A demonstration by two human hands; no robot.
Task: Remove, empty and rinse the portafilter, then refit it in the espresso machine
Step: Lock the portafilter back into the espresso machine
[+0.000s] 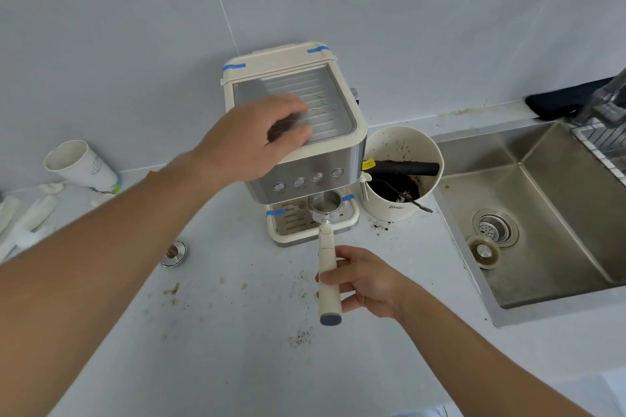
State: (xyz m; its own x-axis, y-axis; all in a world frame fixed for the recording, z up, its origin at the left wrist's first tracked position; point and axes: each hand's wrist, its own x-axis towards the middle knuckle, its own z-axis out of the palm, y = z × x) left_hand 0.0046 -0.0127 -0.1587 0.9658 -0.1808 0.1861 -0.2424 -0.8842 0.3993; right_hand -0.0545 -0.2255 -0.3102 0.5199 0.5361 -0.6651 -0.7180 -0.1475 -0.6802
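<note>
A cream and steel espresso machine (pixel 315 159) stands against the tiled wall. My left hand (pixel 257 139) lies flat on its ribbed top, fingers spread. My right hand (pixel 359 281) grips the cream handle of the portafilter (pixel 328 267). Its empty, shiny metal basket (pixel 324 203) sits just under the front of the machine, above the drip tray (pixel 349 223). I cannot tell whether the basket is locked into the machine or only held below it.
A cream knock box (pixel 396 145) with dark coffee grounds and a spoon stands right of the machine. Further right is a steel sink (pixel 542 213) with a drain strainer. A paper cup (pixel 81 166) stands at the left. Coffee specks dot the white counter (pixel 237 315).
</note>
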